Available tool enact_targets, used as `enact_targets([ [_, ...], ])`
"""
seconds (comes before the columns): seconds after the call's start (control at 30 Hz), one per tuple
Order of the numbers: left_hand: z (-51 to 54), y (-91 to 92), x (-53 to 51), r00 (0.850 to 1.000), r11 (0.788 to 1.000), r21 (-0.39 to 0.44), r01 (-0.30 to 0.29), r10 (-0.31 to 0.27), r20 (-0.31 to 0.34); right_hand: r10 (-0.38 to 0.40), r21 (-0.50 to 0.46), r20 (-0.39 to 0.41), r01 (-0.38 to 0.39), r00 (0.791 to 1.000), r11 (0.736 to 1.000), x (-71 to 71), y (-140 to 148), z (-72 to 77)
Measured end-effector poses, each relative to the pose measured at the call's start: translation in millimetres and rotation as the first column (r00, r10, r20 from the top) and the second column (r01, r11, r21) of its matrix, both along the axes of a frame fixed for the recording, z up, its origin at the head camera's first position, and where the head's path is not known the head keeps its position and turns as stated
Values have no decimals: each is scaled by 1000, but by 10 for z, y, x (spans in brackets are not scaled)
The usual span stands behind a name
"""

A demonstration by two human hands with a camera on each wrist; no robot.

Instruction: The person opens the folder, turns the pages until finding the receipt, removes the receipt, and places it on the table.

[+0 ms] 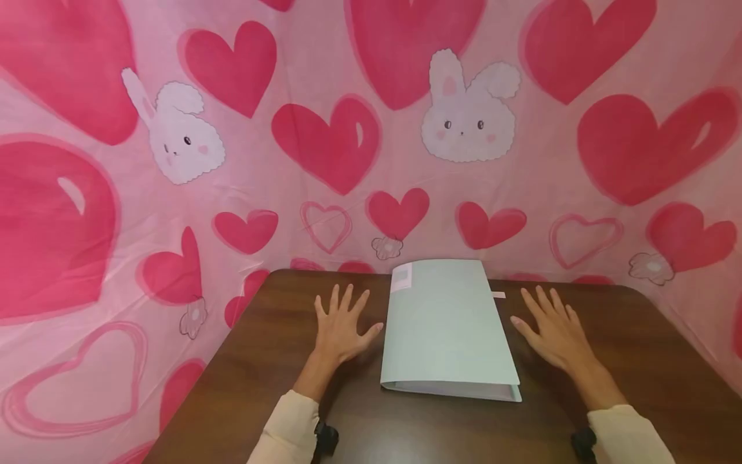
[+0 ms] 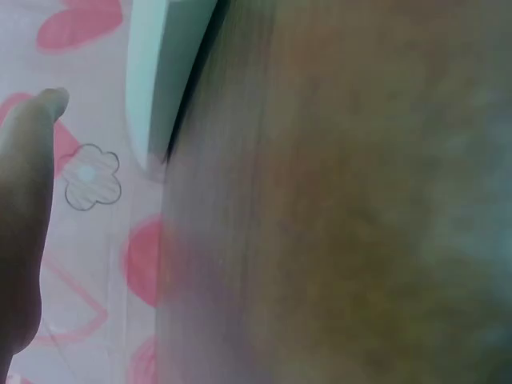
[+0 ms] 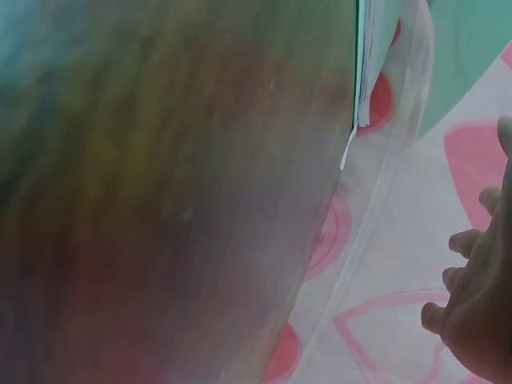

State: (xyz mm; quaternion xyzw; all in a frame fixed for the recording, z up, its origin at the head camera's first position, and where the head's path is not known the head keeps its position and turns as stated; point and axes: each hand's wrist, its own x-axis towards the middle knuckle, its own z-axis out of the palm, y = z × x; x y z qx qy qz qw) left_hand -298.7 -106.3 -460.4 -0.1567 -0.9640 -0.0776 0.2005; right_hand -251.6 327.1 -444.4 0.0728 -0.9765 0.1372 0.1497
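Note:
A pale mint-green file folder (image 1: pixel 449 328) lies closed on the brown wooden table (image 1: pixel 243 367), spine to the left. Near its top left corner is a pink label (image 1: pixel 401 277), and a small pink tab (image 1: pixel 498 295) sticks out past its right edge. To the left, my left hand (image 1: pixel 341 328) is spread with straight fingers, its thumb close to the spine. On the other side my right hand (image 1: pixel 553 332) is spread too, apart from the folder. Both hands hold nothing. The wrist views show the folder's spine (image 2: pixel 160 80) and its page edges (image 3: pixel 370 64).
Behind the table hangs a pink cloth (image 1: pixel 324 71) printed with hearts and rabbit faces, which also covers the left side. Dark wrist straps (image 1: pixel 327 438) sit at the cream sleeves (image 1: pixel 286 428).

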Motion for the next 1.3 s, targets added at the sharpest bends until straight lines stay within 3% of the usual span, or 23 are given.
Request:
enact_targets([
  [0.4, -6, 148, 310, 997, 997, -4, 71, -71, -27, 16, -11, 39, -15, 999, 1000, 175, 33, -5],
  [0.57, -5, 293, 465, 990, 990, -11, 139, -139, 27, 77, -97, 67, -71, 995, 993, 247, 39, -36],
  [0.73, 21, 440, 604, 972, 975, 12, 222, -222, 81, 123, -142, 87, -110, 989, 984, 305, -1, -65],
  [1.0, -41, 637, 709, 917, 932, 100, 348, -360, 173, 168, -141, 62, -158, 984, 977, 337, -37, -99],
  [1.13, -83, 698, 731, 904, 924, 112, 366, -382, 193, 195, -129, 53, -187, 979, 974, 346, -61, -138],
  [1.3, -131, 753, 747, 901, 923, 122, 364, -383, 205, 228, -115, 55, -221, 972, 969, 372, -77, -202],
])
